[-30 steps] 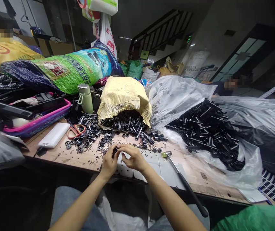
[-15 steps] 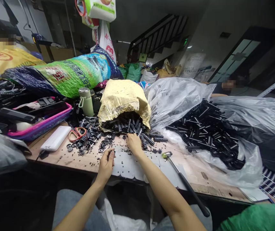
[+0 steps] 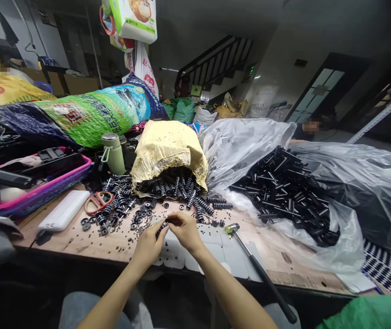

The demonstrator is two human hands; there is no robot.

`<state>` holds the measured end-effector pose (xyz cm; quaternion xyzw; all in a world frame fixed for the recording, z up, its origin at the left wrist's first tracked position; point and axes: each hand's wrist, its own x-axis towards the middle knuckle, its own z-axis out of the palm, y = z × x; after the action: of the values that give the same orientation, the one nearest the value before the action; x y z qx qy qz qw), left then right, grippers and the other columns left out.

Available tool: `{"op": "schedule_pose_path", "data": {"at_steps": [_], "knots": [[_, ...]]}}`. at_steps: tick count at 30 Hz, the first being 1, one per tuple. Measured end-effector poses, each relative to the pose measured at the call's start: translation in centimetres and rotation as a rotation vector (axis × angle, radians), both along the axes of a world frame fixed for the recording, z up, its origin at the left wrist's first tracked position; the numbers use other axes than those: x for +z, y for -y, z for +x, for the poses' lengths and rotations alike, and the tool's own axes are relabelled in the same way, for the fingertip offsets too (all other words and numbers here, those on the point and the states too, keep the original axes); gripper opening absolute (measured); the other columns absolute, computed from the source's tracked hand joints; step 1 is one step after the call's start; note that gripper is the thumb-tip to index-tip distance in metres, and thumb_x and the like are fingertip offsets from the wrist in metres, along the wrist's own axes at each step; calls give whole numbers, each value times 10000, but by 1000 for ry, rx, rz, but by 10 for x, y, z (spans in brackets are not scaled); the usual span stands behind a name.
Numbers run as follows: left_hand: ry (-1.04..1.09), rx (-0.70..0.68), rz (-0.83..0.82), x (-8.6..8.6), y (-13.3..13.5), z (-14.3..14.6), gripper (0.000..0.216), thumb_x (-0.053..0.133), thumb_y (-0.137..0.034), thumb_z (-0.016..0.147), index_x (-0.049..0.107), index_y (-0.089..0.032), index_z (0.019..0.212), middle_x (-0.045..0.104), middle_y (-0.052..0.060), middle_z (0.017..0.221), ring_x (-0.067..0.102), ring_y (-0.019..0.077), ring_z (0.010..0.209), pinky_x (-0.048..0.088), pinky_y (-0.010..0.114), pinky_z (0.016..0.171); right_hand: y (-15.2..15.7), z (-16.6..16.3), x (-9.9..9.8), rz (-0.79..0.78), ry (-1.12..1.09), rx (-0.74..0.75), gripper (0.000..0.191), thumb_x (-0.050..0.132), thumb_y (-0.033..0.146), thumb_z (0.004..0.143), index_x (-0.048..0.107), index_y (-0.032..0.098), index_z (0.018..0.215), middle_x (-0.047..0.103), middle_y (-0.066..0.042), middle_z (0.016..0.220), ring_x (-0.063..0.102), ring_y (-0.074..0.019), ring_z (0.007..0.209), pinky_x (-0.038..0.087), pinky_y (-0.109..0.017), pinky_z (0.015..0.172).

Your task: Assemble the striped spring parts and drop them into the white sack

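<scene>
My left hand (image 3: 149,242) is closed on a small black ribbed roller (image 3: 161,228) held over the front of the table. The fingers of my right hand (image 3: 186,232) are pinched together at the roller's upper end; whether they hold another small part is hidden. Just beyond my hands, similar black ribbed rollers (image 3: 182,185) spill from the mouth of a yellow sack (image 3: 170,141). Black discs (image 3: 146,209) and many tiny dark rings lie around them. To the right of my right hand rests a hammer (image 3: 250,258) with a black handle.
Orange-handled scissors (image 3: 98,203), a white power bank (image 3: 64,210) and a pink-rimmed basket (image 3: 61,176) are on the left. A green flask (image 3: 113,154) stands behind. On the right, black tubes (image 3: 281,192) fill a clear plastic bag (image 3: 246,141). Another person (image 3: 310,128) is beyond it.
My right hand has come back from the rollers at the sack's mouth to meet my left hand. Both now touch the roller. The view has shifted slightly.
</scene>
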<state>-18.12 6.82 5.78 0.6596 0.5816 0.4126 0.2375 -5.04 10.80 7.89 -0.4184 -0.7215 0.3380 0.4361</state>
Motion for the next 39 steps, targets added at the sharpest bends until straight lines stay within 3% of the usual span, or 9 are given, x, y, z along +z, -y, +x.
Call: {"op": "schedule_pose_path", "data": {"at_steps": [11, 15, 20, 23, 27, 29, 32, 35, 39], "knots": [[-10, -48, 52, -3, 5, 11, 353, 409, -352, 817, 568, -189, 1087, 618, 67, 1073, 559, 196, 1008, 453, 339, 872, 14, 18, 1, 252, 181, -20, 276, 480, 60, 699, 625, 193, 892, 666, -32, 848, 622, -156, 791, 519, -283, 735], [87, -14, 45, -7, 6, 20, 379, 415, -355, 813, 522, -199, 1141, 585, 77, 1128, 528, 210, 1059, 437, 359, 895, 28, 23, 7, 375, 286, 97, 394, 395, 47, 754, 552, 204, 1080, 618, -45, 1053, 565, -144, 995, 472, -281, 866], [312, 41, 134, -23, 5, 37, 375, 376, -355, 834, 463, -194, 1161, 550, 96, 1143, 520, 203, 1050, 446, 358, 869, 36, 37, 12, 359, 365, 159, 462, 429, 123, 782, 417, 196, 1238, 424, -68, 1301, 379, -163, 1204, 357, -331, 1000], [336, 26, 46, -27, 7, 40, 372, 370, -384, 833, 465, -194, 1139, 588, 89, 1028, 592, 168, 807, 494, 319, 731, 21, 64, 14, 255, 332, -20, 526, 482, 223, 790, 324, 225, 1292, 397, -73, 1318, 361, -194, 1215, 333, -398, 1006], [284, 18, -16, -25, 8, 37, 400, 364, -430, 824, 472, -195, 1129, 604, 45, 805, 573, 152, 637, 492, 303, 639, -17, 126, 17, -28, 241, -374, 591, 448, 351, 816, 189, 227, 1332, 448, -103, 1266, 551, -175, 1007, 488, -339, 810], [270, 16, 1, -23, 8, 36, 398, 385, -439, 812, 476, -205, 1121, 600, 36, 783, 585, 169, 687, 491, 304, 649, -38, 163, 18, -100, 331, -530, 549, 456, 358, 801, 276, 195, 1293, 519, -98, 1183, 576, -169, 944, 488, -320, 783], [244, 33, 27, -22, 7, 36, 378, 449, -434, 781, 485, -224, 1093, 599, 62, 951, 574, 213, 901, 482, 322, 738, -63, 214, 20, -98, 464, -744, 505, 491, 297, 761, 376, 132, 1224, 495, -121, 1195, 478, -212, 1083, 384, -358, 915], [240, 55, 22, -25, 5, 39, 367, 456, -421, 780, 476, -233, 1095, 567, 73, 1078, 533, 234, 1016, 468, 344, 799, -82, 254, 27, -80, 523, -949, 494, 453, 253, 766, 364, 83, 1221, 412, -171, 1256, 355, -253, 1182, 271, -381, 984], [249, 65, 65, -28, 3, 41, 345, 461, -402, 782, 487, -223, 1076, 568, 77, 1097, 529, 234, 1033, 449, 373, 847, -102, 290, 40, -162, 559, -1127, 496, 452, 217, 756, 356, 44, 1211, 439, -225, 1196, 376, -298, 1141, 289, -407, 928]]}}
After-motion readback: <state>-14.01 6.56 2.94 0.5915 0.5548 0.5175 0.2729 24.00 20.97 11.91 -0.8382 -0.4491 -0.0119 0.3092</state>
